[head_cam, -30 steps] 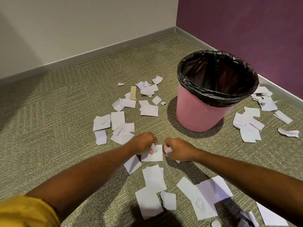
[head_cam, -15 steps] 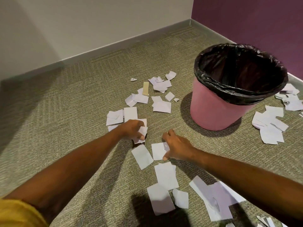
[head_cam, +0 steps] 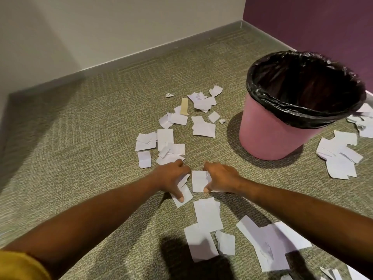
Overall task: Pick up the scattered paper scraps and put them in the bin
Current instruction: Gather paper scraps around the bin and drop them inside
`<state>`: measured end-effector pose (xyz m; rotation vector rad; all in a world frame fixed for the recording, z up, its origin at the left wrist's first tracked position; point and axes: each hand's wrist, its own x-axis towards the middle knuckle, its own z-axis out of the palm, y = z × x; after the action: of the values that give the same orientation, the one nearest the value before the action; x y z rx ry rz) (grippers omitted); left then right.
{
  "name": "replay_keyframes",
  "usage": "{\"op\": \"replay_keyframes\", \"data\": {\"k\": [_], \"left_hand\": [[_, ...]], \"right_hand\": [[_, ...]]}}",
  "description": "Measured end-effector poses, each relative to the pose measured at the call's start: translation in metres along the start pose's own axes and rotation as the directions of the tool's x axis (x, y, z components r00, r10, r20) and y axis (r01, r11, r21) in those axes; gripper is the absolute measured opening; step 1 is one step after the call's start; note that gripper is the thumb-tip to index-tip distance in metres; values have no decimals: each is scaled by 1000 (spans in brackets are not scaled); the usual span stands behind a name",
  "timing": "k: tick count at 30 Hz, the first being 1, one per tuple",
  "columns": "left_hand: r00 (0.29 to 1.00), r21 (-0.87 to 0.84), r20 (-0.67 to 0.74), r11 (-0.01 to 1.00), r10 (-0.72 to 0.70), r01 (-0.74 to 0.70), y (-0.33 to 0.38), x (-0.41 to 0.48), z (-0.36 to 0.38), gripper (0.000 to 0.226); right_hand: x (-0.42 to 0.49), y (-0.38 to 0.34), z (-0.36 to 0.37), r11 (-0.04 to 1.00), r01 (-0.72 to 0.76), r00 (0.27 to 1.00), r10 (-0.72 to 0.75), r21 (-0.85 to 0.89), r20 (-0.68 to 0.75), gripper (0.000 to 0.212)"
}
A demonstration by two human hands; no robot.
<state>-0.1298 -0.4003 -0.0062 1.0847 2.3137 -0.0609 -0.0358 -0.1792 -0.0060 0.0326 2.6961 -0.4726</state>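
White paper scraps (head_cam: 203,128) lie scattered over the carpet. A pink bin (head_cam: 268,138) with a black liner stands at the right, its mouth dark. My left hand (head_cam: 171,176) rests low on the floor, fingers curled around white scraps, thumb pressing a scrap (head_cam: 182,196) on the carpet. My right hand (head_cam: 221,177) sits beside it, thumb and fingers pinching a square scrap (head_cam: 198,180) that lies flat. Both hands are left of and nearer to me than the bin.
A tan strip (head_cam: 184,106) lies among the far scraps. More scraps lie near me (head_cam: 207,217), at the lower right (head_cam: 270,241) and right of the bin (head_cam: 339,154). A grey wall (head_cam: 101,33) and a purple wall (head_cam: 312,23) meet in the corner behind.
My left hand came back from the far scraps toward me and now presses a scrap beside my right hand. My right hand stays on the square scrap.
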Motion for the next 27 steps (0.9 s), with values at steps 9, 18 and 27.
{"op": "replay_keyframes", "data": {"k": [9, 18, 27], "left_hand": [[994, 8, 65, 996, 91, -92, 16, -4, -6, 58], [989, -590, -2, 799, -146, 117, 23, -10, -44, 12], [883, -957, -269, 212, -384, -200, 67, -8, -153, 29]], "right_hand": [[-10, 9, -15, 989, -107, 994, 107, 104, 7, 38], [-20, -6, -56, 927, -87, 992, 114, 364, -54, 22], [-35, -34, -154, 688, 12, 967, 178, 726, -184, 25]]}}
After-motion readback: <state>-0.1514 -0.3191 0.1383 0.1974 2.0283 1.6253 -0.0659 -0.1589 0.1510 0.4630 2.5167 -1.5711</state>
